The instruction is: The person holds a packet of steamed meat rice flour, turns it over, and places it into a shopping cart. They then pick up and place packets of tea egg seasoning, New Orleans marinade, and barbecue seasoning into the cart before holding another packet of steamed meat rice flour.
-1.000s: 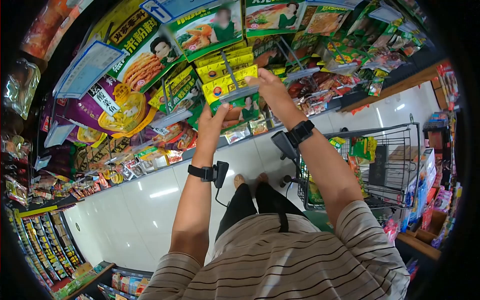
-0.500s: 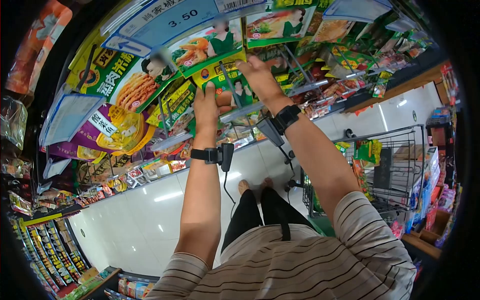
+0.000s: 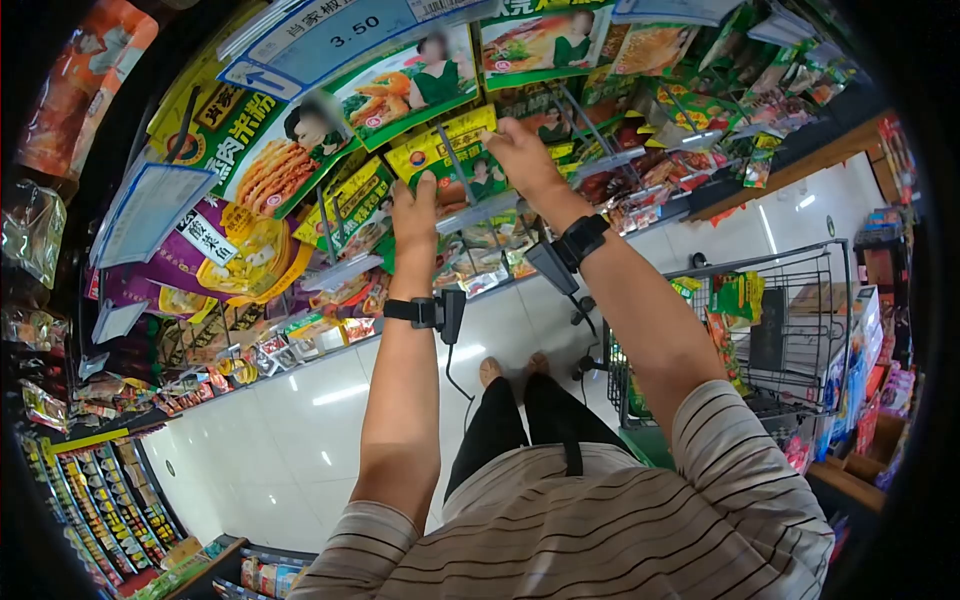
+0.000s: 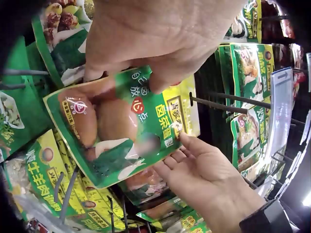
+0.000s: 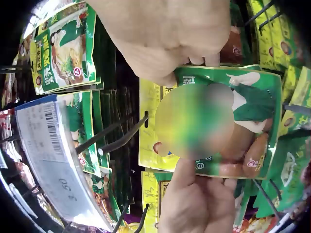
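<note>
A green and yellow seasoning packet (image 4: 116, 121), with brown food pictured on its front, hangs on a dark metal hook (image 5: 121, 138) that passes through the hole in its yellow header. My left hand (image 3: 413, 215) pinches one side edge, thumb on the front and fingers partly hidden behind. On the opposite edge, near the header, my right hand (image 3: 530, 165) pinches the packet between thumb and fingers. Both hands appear in each wrist view, on either side of the packet.
Several similar packets (image 4: 250, 73) hang on neighbouring hooks. A price tag (image 5: 53, 145) juts out beside the hook. Purple packets (image 3: 245, 255) hang to the left. A wire shopping cart (image 3: 780, 330) holding green packets stands at my right on the tiled floor (image 3: 300, 430).
Both hands have moved forward with the packet, shifting it back along the hook toward the rack, away from the front price holder. Over the last half second they have moved little.
</note>
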Motion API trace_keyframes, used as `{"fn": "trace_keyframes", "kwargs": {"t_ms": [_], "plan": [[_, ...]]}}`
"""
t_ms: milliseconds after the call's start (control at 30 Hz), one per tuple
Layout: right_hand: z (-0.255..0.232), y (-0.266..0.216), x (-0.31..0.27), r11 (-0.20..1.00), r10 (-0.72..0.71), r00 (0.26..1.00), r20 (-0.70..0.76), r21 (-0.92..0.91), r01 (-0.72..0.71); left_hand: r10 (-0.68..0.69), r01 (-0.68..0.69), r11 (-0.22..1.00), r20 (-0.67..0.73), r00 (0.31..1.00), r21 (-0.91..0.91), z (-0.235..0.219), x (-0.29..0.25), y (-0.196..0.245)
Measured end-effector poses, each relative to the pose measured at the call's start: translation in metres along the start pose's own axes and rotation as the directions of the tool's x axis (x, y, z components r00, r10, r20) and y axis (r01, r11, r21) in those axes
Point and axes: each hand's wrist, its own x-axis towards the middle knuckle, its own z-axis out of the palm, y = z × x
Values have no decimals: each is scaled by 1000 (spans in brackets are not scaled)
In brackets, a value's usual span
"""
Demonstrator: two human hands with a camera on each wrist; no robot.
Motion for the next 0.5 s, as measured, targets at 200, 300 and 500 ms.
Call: {"fn": "trace_keyframes", "kwargs": {"t_ms": [200, 300, 500], "plan": [[-19, 0, -40, 993, 57, 997, 49, 103, -62, 36, -7, 952, -90, 995, 306, 4, -44, 27], [-20, 13, -57, 994, 19, 999, -25, 112, -16, 65, -2, 918, -144, 987, 397, 4, -57, 30], [-33, 25, -128, 993, 40, 999, 11, 109, -41, 10, 22, 925, -81, 997, 380, -23, -82, 10]]}}
